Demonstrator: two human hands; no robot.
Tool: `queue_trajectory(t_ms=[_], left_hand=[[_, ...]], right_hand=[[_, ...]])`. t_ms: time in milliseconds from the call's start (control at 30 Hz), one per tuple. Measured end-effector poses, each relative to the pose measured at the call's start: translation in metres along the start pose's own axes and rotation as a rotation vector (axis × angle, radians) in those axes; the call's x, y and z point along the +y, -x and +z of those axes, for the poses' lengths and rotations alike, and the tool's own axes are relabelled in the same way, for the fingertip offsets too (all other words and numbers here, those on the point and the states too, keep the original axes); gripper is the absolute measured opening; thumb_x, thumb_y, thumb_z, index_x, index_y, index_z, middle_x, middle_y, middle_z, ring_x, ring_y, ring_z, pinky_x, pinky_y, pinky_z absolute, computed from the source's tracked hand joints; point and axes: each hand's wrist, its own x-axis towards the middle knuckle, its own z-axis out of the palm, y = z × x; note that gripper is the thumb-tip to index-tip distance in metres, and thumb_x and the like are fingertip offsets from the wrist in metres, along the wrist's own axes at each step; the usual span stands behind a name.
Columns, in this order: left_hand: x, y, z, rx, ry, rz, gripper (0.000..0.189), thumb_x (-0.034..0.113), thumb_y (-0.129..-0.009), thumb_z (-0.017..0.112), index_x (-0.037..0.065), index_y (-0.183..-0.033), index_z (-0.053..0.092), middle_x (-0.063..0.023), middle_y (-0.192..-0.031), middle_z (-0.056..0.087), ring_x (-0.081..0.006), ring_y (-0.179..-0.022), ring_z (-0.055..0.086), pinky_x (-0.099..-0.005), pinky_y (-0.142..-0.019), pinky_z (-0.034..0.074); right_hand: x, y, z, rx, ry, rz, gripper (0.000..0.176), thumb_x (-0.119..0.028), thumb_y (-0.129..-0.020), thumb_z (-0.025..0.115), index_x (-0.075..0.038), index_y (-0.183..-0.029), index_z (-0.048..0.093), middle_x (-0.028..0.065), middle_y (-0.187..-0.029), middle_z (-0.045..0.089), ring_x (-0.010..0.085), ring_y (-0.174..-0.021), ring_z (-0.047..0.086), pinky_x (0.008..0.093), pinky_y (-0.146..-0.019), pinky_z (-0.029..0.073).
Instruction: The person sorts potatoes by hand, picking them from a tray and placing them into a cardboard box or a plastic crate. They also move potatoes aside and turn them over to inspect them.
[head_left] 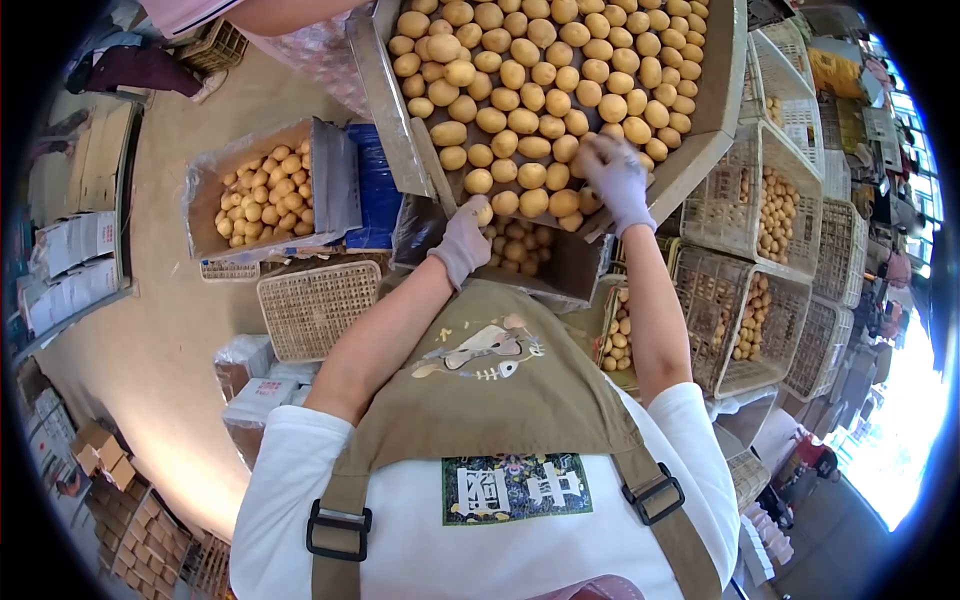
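Note:
Yellow-tan, egg-shaped fruits (pixel 540 95) lie spread in a layer over a sorting tray with raised sides (pixel 690 155). At the near edge of this tray, my gloved left hand (pixel 462 248) has its fingers closed around a single yellow fruit (pixel 482 213). My right hand (pixel 615 182), also in a light glove, reaches among the fruits on the near right of the tray, its fingers smeared by motion. Below the tray's front lip and between my forearms sits a lined box (pixel 570 284) with more of the fruits in it.
On the left stands a lined carton (pixel 205 205) of the same fruits, beside a blue box (pixel 372 190). An upturned plastic crate (pixel 318 310) lies below it. Stacked crates (pixel 720 200), some with fruit, line the right. Another person's arm (pixel 285 15) shows at top left.

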Motion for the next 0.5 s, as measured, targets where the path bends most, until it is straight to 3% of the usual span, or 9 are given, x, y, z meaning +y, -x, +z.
queue_trajectory(t_ms=[33, 67, 100, 133, 200, 233, 267, 400, 500], left_hand=[[0.003, 0.006, -0.002, -0.035, -0.193, 0.068, 0.053, 0.037, -0.096, 0.052, 0.015, -0.143, 0.041, -0.0079, -0.144, 0.047, -0.019, -0.14, 0.036, -0.0526, -0.115, 0.024], [0.012, 0.015, -0.001, -0.039, -0.311, 0.074, 0.05, 0.034, -0.096, 0.053, 0.014, -0.141, 0.044, -0.0071, -0.142, 0.05, -0.0186, -0.138, 0.039, -0.0508, -0.114, 0.025], [0.011, 0.016, -0.004, -0.069, -0.53, 0.192, 0.049, 0.034, -0.095, 0.056, 0.015, -0.139, 0.047, -0.0048, -0.141, 0.051, -0.0195, -0.137, 0.041, -0.0491, -0.114, 0.026], [0.008, 0.016, -0.008, -0.073, -0.745, 0.32, 0.048, 0.034, -0.094, 0.059, 0.016, -0.137, 0.051, -0.0025, -0.141, 0.053, -0.0204, -0.135, 0.043, -0.0473, -0.113, 0.028], [0.037, 0.024, 0.011, -0.129, 0.233, -0.069, 0.054, 0.042, -0.093, 0.06, 0.018, -0.141, 0.048, -0.0009, -0.142, 0.052, -0.0215, -0.136, 0.043, -0.0492, -0.113, 0.028], [0.053, 0.03, 0.022, -0.149, 0.728, -0.264, 0.058, 0.046, -0.093, 0.061, 0.019, -0.142, 0.047, 0.0, -0.142, 0.052, -0.022, -0.136, 0.043, -0.0501, -0.113, 0.028], [0.06, 0.035, 0.026, -0.171, 0.746, -0.229, 0.071, 0.065, -0.092, 0.051, 0.022, -0.148, 0.039, -0.0009, -0.147, 0.046, -0.0242, -0.139, 0.039, -0.0548, -0.114, 0.025], [0.073, 0.04, 0.032, -0.035, 0.809, -0.332, 0.078, 0.075, -0.093, 0.029, 0.024, -0.152, 0.03, -0.0029, -0.156, 0.033, -0.029, -0.141, 0.035, -0.0617, -0.114, 0.021], [0.059, 0.029, 0.027, -0.133, 0.866, -0.294, 0.08, 0.076, -0.093, 0.029, 0.023, -0.153, 0.028, -0.0063, -0.156, 0.033, -0.0315, -0.142, 0.033, -0.0626, -0.113, 0.022]], right_hand=[[-0.003, -0.005, -0.007, 0.063, -0.126, 0.073, 0.044, -0.045, -0.084, 0.063, -0.028, -0.124, 0.068, 0.0139, -0.141, 0.052, 0.0365, -0.124, 0.052, 0.0556, -0.104, 0.036], [-0.016, -0.005, 0.002, 0.339, 0.213, -0.086, 0.045, -0.046, -0.085, 0.063, -0.03, -0.126, 0.067, 0.0171, -0.142, 0.048, 0.039, -0.12, 0.052, 0.0578, -0.099, 0.037], [-0.025, -0.001, 0.004, 0.008, 0.143, -0.05, 0.051, -0.05, -0.084, 0.064, -0.033, -0.132, 0.062, 0.0201, -0.154, 0.033, 0.0431, -0.135, 0.039, 0.0635, -0.106, 0.029], [-0.034, 0.013, 0.018, -0.062, 0.208, -0.11, 0.054, -0.053, -0.083, 0.064, -0.036, -0.134, 0.059, 0.0197, -0.158, 0.024, 0.0432, -0.141, 0.029, 0.0652, -0.11, 0.023], [-0.046, 0.033, 0.032, -0.286, 0.229, -0.129, 0.061, -0.057, -0.081, 0.064, -0.041, -0.139, 0.054, 0.02, -0.164, 0.009, 0.0426, -0.151, 0.008, 0.0651, -0.116, 0.006], [-0.048, 0.036, 0.024, -0.363, 0.277, -0.187, 0.062, -0.056, -0.08, 0.064, -0.041, -0.139, 0.053, 0.0199, -0.164, 0.013, 0.0434, -0.15, 0.011, 0.0654, -0.116, 0.008], [-0.038, 0.04, 0.029, -0.323, 0.236, -0.212, 0.062, -0.056, -0.08, 0.064, -0.041, -0.139, 0.054, 0.0194, -0.164, 0.014, 0.0432, -0.15, 0.012, 0.0651, -0.116, 0.008], [-0.033, 0.04, 0.035, -0.305, 0.222, -0.216, 0.062, -0.056, -0.08, 0.063, -0.041, -0.139, 0.054, 0.0173, -0.164, 0.016, 0.0417, -0.15, 0.013, 0.0642, -0.116, 0.008], [-0.035, 0.039, 0.029, -0.313, 0.205, -0.214, 0.061, -0.057, -0.08, 0.063, -0.041, -0.139, 0.054, 0.0164, -0.164, 0.017, 0.0403, -0.151, 0.012, 0.064, -0.116, 0.008]])
